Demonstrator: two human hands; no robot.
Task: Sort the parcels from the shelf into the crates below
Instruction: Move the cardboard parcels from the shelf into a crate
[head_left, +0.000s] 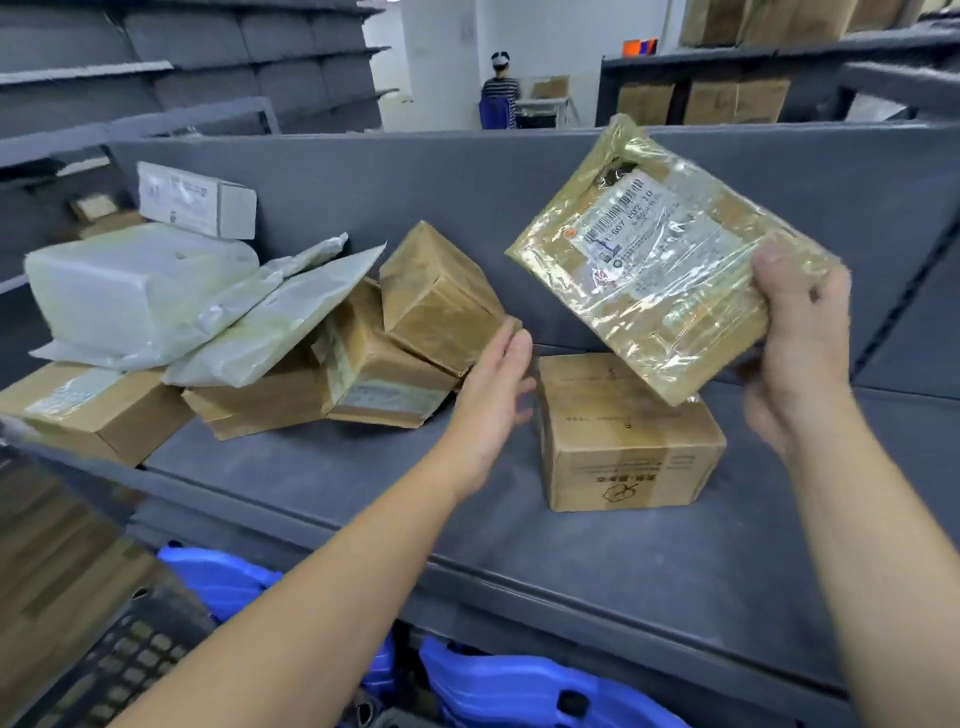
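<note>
Blue crates (519, 686) wait below the shelf (363, 493) as the right hand (800, 353) grips a tape-wrapped parcel (660, 260) lifted above its right end, while the left hand (493, 384), fingers straight, reaches a heap of parcels (405, 332) lying unsorted toward the left edge.

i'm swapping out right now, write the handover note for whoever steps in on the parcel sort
Right hand: grips the flat taped parcel by its lower right edge, label facing the camera, in the air above the shelf.
Left hand: open, fingertips at the corner of the tilted brown box; contact unclear.
On the shelf: an upright carton below the held parcel; to the left more brown boxes, grey poly bags and a white box.
Done: cannot tell, since the blue crates below hide their insides.
Left: crate the held parcel, then clear the shelf.
</note>
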